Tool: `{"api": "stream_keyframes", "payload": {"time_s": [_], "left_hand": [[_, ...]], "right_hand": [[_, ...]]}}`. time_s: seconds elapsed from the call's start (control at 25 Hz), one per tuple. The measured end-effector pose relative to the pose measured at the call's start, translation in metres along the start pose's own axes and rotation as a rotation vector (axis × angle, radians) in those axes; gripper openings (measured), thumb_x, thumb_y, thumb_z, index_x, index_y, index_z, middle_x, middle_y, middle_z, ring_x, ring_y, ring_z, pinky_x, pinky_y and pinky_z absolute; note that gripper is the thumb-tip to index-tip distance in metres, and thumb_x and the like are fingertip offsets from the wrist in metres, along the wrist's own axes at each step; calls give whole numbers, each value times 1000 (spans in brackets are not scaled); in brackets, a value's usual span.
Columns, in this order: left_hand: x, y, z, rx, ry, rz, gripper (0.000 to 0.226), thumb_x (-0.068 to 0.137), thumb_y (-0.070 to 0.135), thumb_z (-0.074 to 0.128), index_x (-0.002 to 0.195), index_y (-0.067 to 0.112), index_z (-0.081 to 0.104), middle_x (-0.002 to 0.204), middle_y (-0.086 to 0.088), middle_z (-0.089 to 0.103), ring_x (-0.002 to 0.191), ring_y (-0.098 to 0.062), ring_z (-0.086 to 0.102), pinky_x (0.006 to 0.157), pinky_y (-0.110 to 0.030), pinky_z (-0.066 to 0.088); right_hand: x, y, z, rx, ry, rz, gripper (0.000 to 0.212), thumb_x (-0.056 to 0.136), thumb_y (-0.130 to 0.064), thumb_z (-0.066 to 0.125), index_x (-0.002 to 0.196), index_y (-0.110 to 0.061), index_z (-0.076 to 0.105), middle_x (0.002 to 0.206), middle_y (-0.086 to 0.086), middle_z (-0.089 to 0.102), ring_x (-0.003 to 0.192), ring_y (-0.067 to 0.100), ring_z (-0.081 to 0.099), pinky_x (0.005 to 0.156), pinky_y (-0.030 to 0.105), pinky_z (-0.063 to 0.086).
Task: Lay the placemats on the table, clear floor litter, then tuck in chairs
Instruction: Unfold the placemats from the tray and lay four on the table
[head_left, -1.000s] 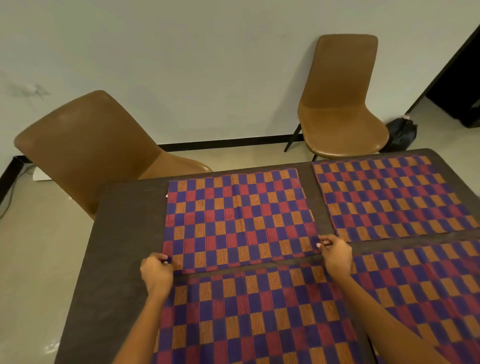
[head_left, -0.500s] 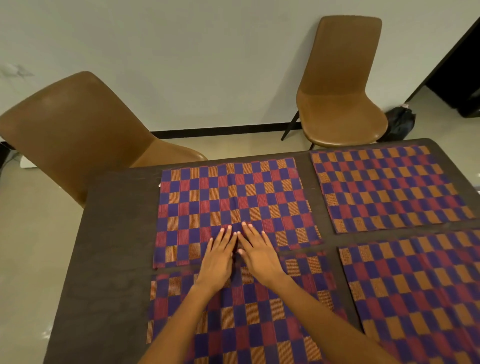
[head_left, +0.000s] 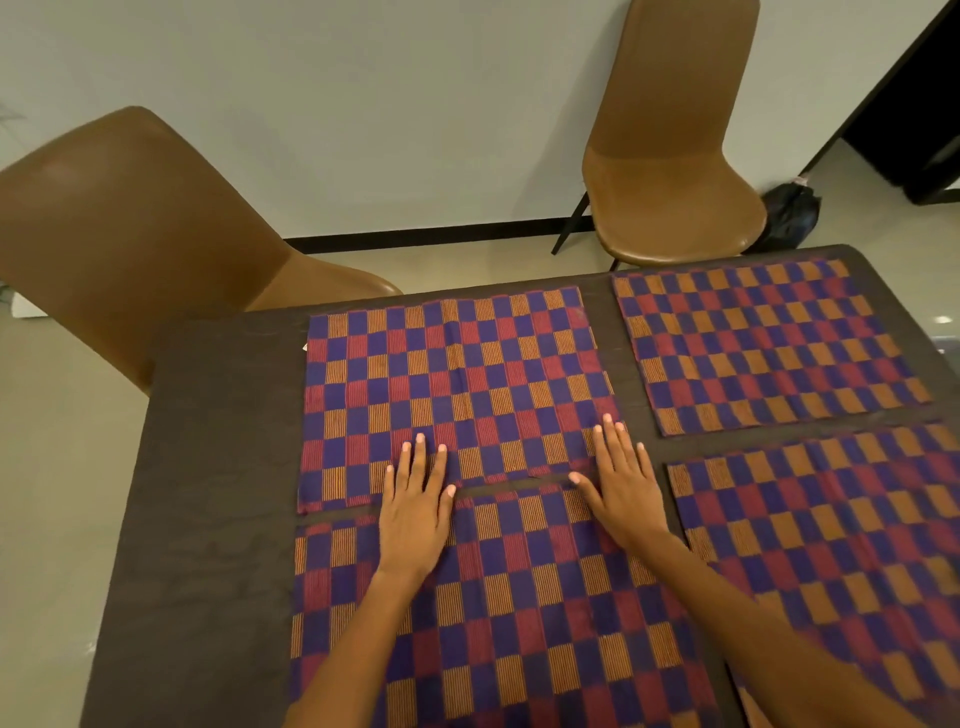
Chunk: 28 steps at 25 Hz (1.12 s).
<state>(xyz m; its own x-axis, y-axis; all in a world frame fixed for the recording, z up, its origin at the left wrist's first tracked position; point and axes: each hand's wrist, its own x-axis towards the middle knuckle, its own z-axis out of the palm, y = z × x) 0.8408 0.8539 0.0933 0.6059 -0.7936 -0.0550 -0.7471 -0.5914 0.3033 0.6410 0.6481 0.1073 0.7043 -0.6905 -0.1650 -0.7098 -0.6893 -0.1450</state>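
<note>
Both hands sliding apart across far-left placemat (head_left: 452, 384), palms flat, no longer side by side at centre. Left hand (head_left: 415, 514) drifting toward mat's left side, right hand (head_left: 623, 493) toward near right corner. Earlier corner pinches gone, fingers now straight.

A plain pale grey wall (head_left: 363, 104) fills the background, with a black skirting strip (head_left: 431, 240) running along its foot where it meets the glossy beige tiled floor (head_left: 52, 493). On that floor, near the wall's right end, sits a small black bag (head_left: 789, 213) — slumped and soft, its details too dark to tell. Beyond it, at the upper right, stands a dark opening (head_left: 914, 119) — black inside.
</note>
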Motion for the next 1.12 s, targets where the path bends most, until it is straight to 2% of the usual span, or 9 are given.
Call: {"api": "stream_keyframes", "payload": {"time_s": [0.12, 0.28, 0.4, 0.52, 0.64, 0.8, 0.96, 1.12], "left_hand": [[-59, 26, 10, -65, 32, -56, 55, 99, 39, 21, 150, 18, 20, 158, -8, 13, 147, -23, 4, 118, -37, -1], [-125, 35, 23, -37, -34, -40, 56, 98, 44, 24, 149, 22, 24, 159, -5, 12, 147, -22, 6, 118, -36, 2], [-130, 20, 16, 18, -45, -65, 57, 98, 50, 22, 150, 26, 21, 160, -3, 10, 147, -19, 4, 118, -34, -2], [-141, -1, 9, 8, -41, -167, 59, 97, 53, 17, 150, 26, 21, 159, -2, 9, 147, -18, 4, 118, -33, -3], [-158, -23, 2, -24, -15, -275, 60, 96, 52, 14, 150, 26, 19, 159, -2, 7, 147, -20, 6, 119, -38, 5], [-165, -35, -5, -35, -21, -251, 61, 95, 48, 17, 150, 22, 19, 159, -3, 9, 147, -20, 5, 118, -42, 9], [-162, -24, -10, -76, 11, -294, 56, 96, 37, 26, 145, 12, 34, 156, -11, 20, 146, -26, 14, 118, -44, 9], [-154, 12, -20, -160, 89, -274, 29, 94, 11, 51, 119, 2, 63, 146, -21, 39, 141, -35, 26, 117, -48, 16]], "right_hand": [[-56, -50, 21, 94, -11, -130, 73, 96, -63, 16, 151, -16, 15, 160, 3, 6, 148, 19, 3, 118, 39, 3], [-110, -82, 53, 47, 4, -273, 64, 98, -57, 27, 151, -23, 17, 160, 3, 8, 147, 20, 10, 116, 40, 6], [-110, -59, 47, 44, 20, -243, 62, 98, -56, 25, 152, -26, 15, 161, 1, 6, 148, 19, 5, 119, 38, 4], [-116, -26, 39, 76, 13, -163, 62, 98, -54, 22, 151, -22, 20, 160, 1, 11, 148, 19, 8, 119, 36, 5], [-132, 5, 34, 96, -6, -59, 63, 98, -54, 18, 151, -19, 19, 160, 1, 11, 148, 17, 6, 119, 34, 5], [-146, 19, 27, 99, -48, -12, 67, 97, -56, 12, 151, -17, 16, 159, 2, 11, 147, 17, 7, 119, 37, 10], [-146, 14, 21, 164, -13, 5, 72, 96, -58, 9, 147, -11, 27, 158, 3, 15, 146, 18, 10, 118, 38, 15], [-163, 5, -1, 343, 166, 70, 48, 98, -37, 33, 127, -7, 57, 146, 10, 42, 139, 25, 32, 109, 36, 34]]}}
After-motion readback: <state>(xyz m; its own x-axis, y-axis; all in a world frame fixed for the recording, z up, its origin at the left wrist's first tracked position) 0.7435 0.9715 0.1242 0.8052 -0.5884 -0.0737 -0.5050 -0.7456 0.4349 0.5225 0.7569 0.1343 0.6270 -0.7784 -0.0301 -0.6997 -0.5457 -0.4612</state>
